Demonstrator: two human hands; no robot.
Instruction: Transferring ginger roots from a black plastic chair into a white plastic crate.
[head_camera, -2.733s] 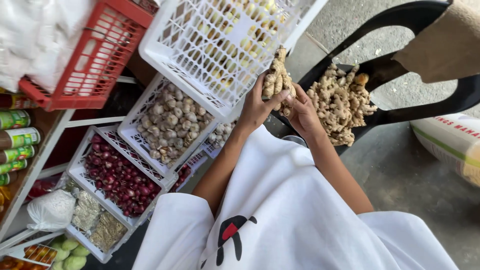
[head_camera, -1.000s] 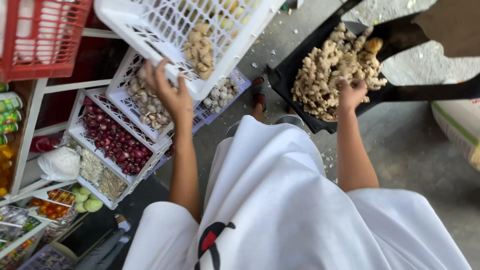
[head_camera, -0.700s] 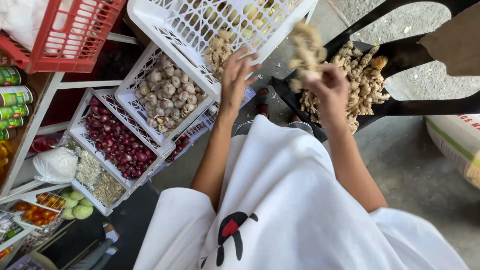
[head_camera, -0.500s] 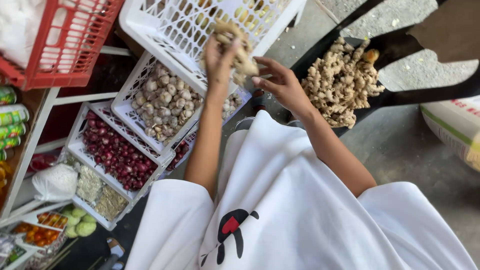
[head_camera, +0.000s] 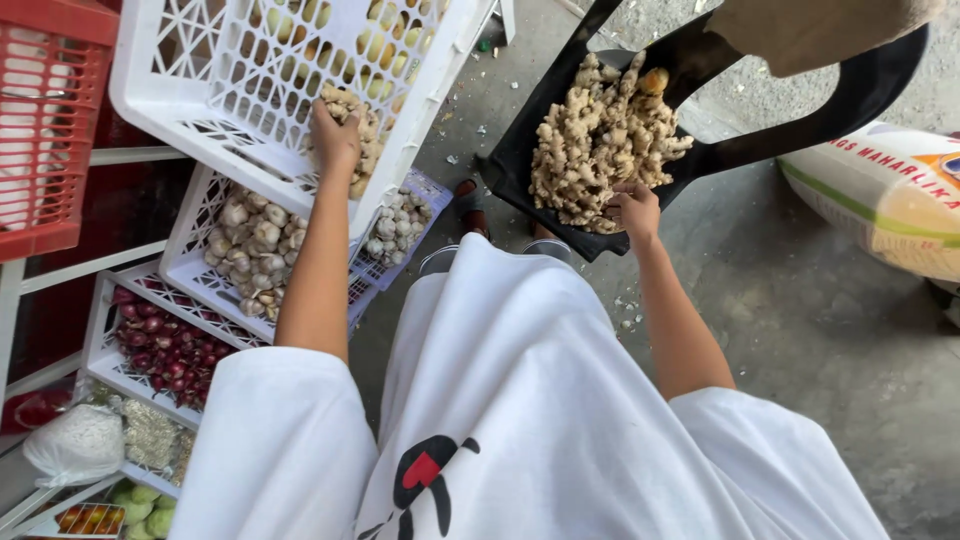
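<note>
Left hand (head_camera: 335, 140) grips knobbly tan ginger (head_camera: 362, 125) in the white crate (head_camera: 190, 90); right hand (head_camera: 635, 208) curls into the ginger pile (head_camera: 600, 140).

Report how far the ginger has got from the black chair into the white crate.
Done: a small clump of ginger already lies in the white crate. In hand: the left hand rests on that clump, while the right hand closes on ginger at the pile's edge. Left: most of the ginger pile remains on the black chair.

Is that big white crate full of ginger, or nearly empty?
Nearly empty. The white crate holds only a small clump of ginger by the left hand; bare lattice shows elsewhere.
</note>
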